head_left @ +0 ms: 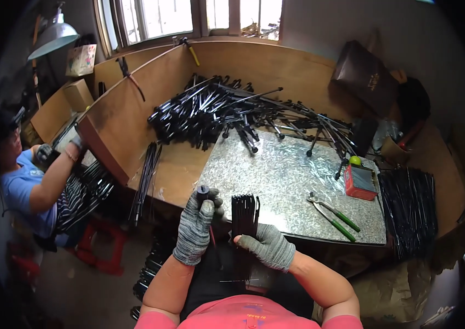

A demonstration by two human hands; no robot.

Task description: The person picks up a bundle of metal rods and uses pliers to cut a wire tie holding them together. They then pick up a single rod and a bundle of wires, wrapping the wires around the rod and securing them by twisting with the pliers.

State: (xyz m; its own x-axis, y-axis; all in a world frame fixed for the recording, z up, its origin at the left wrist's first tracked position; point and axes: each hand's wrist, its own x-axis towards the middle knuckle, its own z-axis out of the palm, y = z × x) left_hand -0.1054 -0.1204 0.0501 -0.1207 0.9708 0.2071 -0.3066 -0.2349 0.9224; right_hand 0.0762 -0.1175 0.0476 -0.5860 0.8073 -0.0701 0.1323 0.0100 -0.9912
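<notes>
Rod bundle (245, 214): lower middle of the frame, a tight sheaf of thin black rods, top ends up, overlapping the worktop's near edge from this view. Can't tell if they touch; the bottom ends get lost in the dark over the lap.
Right hand (269, 248): gray knit glove, grip closed around the side of that bundle, thumb across the front.
Left hand (193, 230): same kind of glove, just left of the bundle, grip wrapped round a black cylinder (203, 192) with its round end up. Can't tell if it's loose or the head of something longer.
Bundle step: I'd call it a two-handed handling stage, sheaf in one hand, cylinder in the other, the two apart.
Next move: imo it calls for a snug right grip so no rods slip out, and a steady left one clear of the tips.
Worktop (254, 175): speckled gray slab, center frame, with green-handled pliers (334, 216) and a red box (361, 186) toward its right side.
Rod piles: big messy heap (194, 112) upper middle, neater dark stack (408, 208) at right.
Co-worker (35, 186): far left, blue top, busy with more dark rods.
</notes>
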